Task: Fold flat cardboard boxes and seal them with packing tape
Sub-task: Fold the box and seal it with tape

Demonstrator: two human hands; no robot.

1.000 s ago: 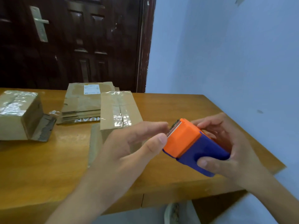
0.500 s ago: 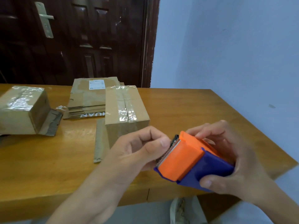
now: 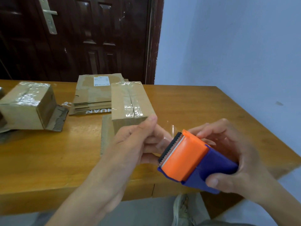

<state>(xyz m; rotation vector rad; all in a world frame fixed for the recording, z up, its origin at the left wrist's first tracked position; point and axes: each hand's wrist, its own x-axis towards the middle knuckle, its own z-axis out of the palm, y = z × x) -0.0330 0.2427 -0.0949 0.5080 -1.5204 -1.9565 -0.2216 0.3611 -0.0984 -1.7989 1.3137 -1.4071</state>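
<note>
1. Gripping the tape dispenser (image 3: 193, 160) in your right hand (image 3: 236, 162), you pinch its clear tape end (image 3: 164, 135) with your left hand (image 3: 138, 141).
2. Two taped boxes (image 3: 130, 103) stand on the table (image 3: 203, 108).
3. Flat boxes (image 3: 94, 98) behind them remain, by my judgement, unfolded.

A room in a home or a small office is shown, used as a makeshift packing spot. A dark panelled wooden door (image 3: 78, 38) with a metal handle (image 3: 48, 15) is seen at the back, and a plain pale blue wall (image 3: 236, 46) at the right. A varnished wooden table (image 3: 195, 103) is set against that wall, and taped boxes (image 3: 130, 101) and flattened cardboard (image 3: 92, 95) are laid on it.
</note>
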